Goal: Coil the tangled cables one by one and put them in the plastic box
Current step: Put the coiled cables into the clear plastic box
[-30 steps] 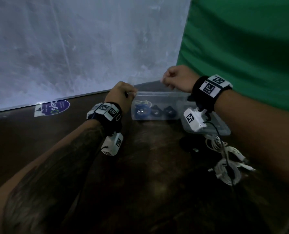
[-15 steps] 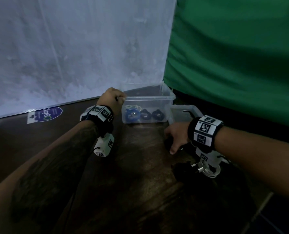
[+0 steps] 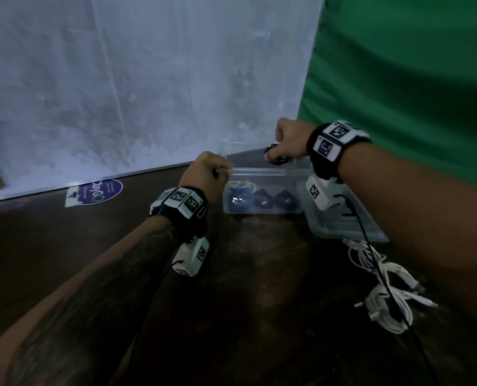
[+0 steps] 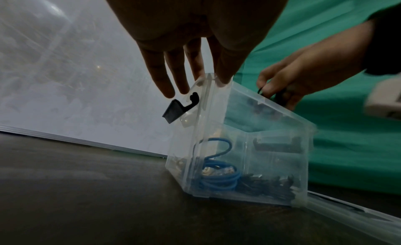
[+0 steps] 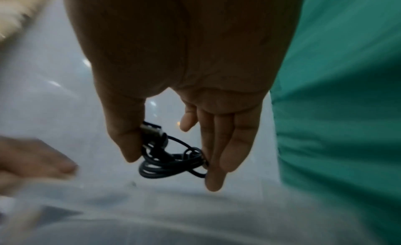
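Note:
A clear plastic box [image 3: 262, 174] stands on the dark table, holding a blue coil [image 3: 238, 200] and two black coils [image 3: 263, 201]. My left hand [image 3: 223, 171] pinches its near-left rim corner; in the left wrist view thumb and forefinger of that hand [image 4: 211, 77] close on the box [image 4: 245, 145] corner above the blue coil [image 4: 219, 179]. My right hand [image 3: 273, 151] hovers over the box's far right side, holding a small black coiled cable [image 3: 277, 158]. In the right wrist view that hand [image 5: 173, 169] grips the black cable [image 5: 171, 158] between thumb and fingers.
The box's clear lid [image 3: 343, 221] lies flat right of it. A tangle of white cables [image 3: 385, 288] lies on the table at the right, under my right forearm. A white wall and green cloth [image 3: 412, 79] stand behind. A purple sticker [image 3: 98, 192] is at the far left.
Half a second ago my right hand was down on the table at a black cable; now it is raised over the box holding the black coil. The left hand stayed on the box rim.

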A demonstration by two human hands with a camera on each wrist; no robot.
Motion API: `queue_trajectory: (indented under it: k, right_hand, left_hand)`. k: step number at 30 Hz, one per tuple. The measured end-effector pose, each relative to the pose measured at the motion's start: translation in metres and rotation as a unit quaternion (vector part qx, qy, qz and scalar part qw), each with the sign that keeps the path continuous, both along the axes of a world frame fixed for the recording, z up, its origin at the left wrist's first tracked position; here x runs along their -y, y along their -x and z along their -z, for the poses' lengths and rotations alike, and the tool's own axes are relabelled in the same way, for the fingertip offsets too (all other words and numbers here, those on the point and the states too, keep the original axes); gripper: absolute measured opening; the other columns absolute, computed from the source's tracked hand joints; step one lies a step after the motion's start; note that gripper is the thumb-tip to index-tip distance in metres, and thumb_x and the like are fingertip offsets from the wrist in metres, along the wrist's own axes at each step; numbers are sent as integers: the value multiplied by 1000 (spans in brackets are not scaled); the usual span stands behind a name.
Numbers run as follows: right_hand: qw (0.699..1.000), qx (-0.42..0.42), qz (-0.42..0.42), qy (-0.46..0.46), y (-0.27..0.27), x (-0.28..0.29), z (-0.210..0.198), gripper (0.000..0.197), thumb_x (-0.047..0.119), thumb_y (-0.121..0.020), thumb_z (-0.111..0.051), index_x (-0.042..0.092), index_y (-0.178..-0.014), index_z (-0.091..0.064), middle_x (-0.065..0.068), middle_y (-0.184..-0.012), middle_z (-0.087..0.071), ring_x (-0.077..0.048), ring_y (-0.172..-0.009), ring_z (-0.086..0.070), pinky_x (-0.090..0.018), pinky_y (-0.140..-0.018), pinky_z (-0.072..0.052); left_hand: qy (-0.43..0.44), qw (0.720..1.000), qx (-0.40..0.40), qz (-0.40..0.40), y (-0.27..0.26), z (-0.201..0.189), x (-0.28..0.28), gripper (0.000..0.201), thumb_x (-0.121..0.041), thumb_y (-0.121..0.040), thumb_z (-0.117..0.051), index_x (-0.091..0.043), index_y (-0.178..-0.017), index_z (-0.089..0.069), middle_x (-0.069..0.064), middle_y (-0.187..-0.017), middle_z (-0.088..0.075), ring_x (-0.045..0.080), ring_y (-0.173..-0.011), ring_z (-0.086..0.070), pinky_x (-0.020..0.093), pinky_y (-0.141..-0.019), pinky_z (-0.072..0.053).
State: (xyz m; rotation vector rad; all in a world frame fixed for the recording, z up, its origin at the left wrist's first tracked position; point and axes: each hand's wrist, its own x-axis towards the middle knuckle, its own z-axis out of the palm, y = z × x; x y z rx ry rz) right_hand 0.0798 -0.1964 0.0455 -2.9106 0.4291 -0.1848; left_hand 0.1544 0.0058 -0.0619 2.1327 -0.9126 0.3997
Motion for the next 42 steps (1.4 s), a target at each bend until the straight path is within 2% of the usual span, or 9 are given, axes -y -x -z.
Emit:
queue_trajectory:
  k: [5, 11, 19, 23, 27, 31, 33, 36, 42]
  right_hand:
    - [993, -103, 34, 43, -55, 14, 28, 51, 61, -76, -72, 11, -77, -63, -15, -100, -73, -26, -76, -63, -33, -72, -52]
    - [991, -118, 48, 43, -55, 22, 49, 74, 59, -92, -56, 5, -141, -50, -17, -148, -47, -34, -131, -48, -34, -102, -40]
    - [986, 106, -95, -87, 45, 12, 37, 17, 30, -86, -75, 15, -87, -67, 2, -87, -67, -14, -82, -61, -28, -79, -49]
    - [980, -106, -161, -45, 113, -12, 46, 24, 46, -81, -77, 24, -90, -71, 8, -88, -70, -9, -83, -63, -27, -75, -49]
    - [931, -330, -149, -40, 165, -30, 68, 50, 70, -60, -79, 38, -98, -67, 11, -102, -70, -11, -97, -64, -38, -92, -53]
    - [897, -420, -141, -8, 190, -38, 77, 64, 57, -60, -87, 35, -113, -57, 11, -113, -62, -11, -105, -58, -37, -93, -51]
    - [886, -434, -154, 52, 194, -42, 83, 70, 44, -65, -89, 28, -120, -50, 6, -117, -56, -14, -104, -55, -30, -76, -50]
    - [896, -406, -167, 69, 191, -44, 91, 60, 28, -71, -86, 22, -118, -49, 6, -96, -54, -11, -84, -53, -27, -60, -43]
    - [963, -211, -154, -71, 150, -30, 43, 33, 33, -75, -82, 32, -97, -57, 5, -100, -63, -15, -88, -60, -33, -75, -51]
  left_hand:
    - [22, 999, -26, -13, -6, 6, 1, 13, -25, -91, -58, -27, -95, -70, -12, -105, -52, 7, -88, -55, 23, -84, -43]
    - [30, 999, -23, -12, -6, 7, 0, 15, -25, -93, -59, -23, -102, -70, -12, -109, -51, 5, -89, -53, 21, -85, -41]
    - [-12, 999, 32, -24, 5, -5, -2, 17, -14, -89, -58, -13, -94, -74, 10, -105, -67, 25, -95, -63, 22, -78, -40]
    - [-59, 997, 28, -30, 15, -16, -2, 23, -8, -91, -52, -6, -99, -73, 16, -111, -65, 32, -101, -60, 21, -78, -35]
    - [-60, 996, -28, -62, 21, -19, -1, 23, -15, -93, -51, -14, -103, -72, 10, -120, -59, 28, -108, -57, 24, -83, -36]
    - [-59, 995, -49, -67, 29, -23, -1, 24, -16, -93, -51, -15, -104, -72, 9, -120, -59, 28, -107, -56, 25, -82, -37]
    - [-62, 995, -49, -66, 31, -24, -1, 25, -14, -93, -50, -14, -105, -72, 10, -119, -61, 24, -99, -56, 25, -80, -37]
    - [-58, 995, -52, -62, 34, -26, -2, 25, -13, -93, -50, -14, -104, -72, 8, -117, -62, 19, -93, -52, 24, -78, -37]
    - [-56, 996, -41, -55, 28, -23, -2, 24, -12, -93, -49, -13, -101, -71, 8, -116, -58, 20, -95, -52, 25, -80, -35]
